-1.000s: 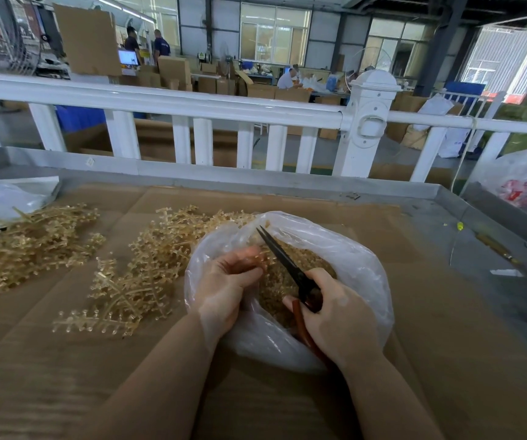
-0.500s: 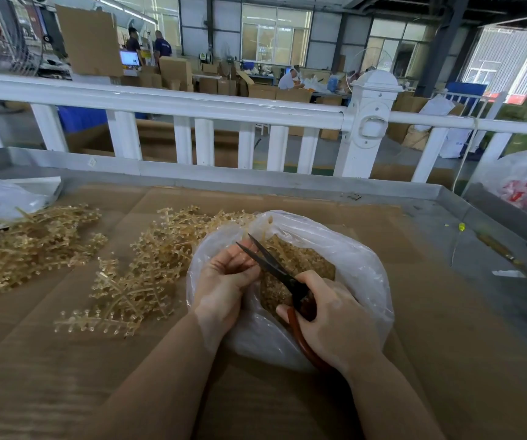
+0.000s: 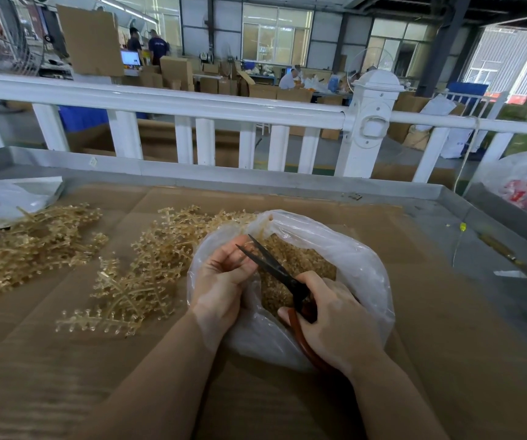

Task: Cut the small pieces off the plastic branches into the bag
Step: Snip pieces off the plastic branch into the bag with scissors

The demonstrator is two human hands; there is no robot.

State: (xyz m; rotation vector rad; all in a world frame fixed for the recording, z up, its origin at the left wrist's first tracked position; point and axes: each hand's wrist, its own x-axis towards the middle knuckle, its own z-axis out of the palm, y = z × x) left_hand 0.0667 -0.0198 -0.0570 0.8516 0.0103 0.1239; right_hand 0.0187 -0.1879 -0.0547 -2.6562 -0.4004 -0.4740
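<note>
Your right hand grips red-handled black scissors, blades parted, over the clear plastic bag; your left hand's curled fingers hide their contents.

Whatever the left hand pinches is hidden behind its curled fingers. The red-orange looped handles of the black-bladed scissors vanish under the right hand. At the left edge, the heap of amber plastic branches is cut off (likewise the crumpled white printed bag at right).
</note>
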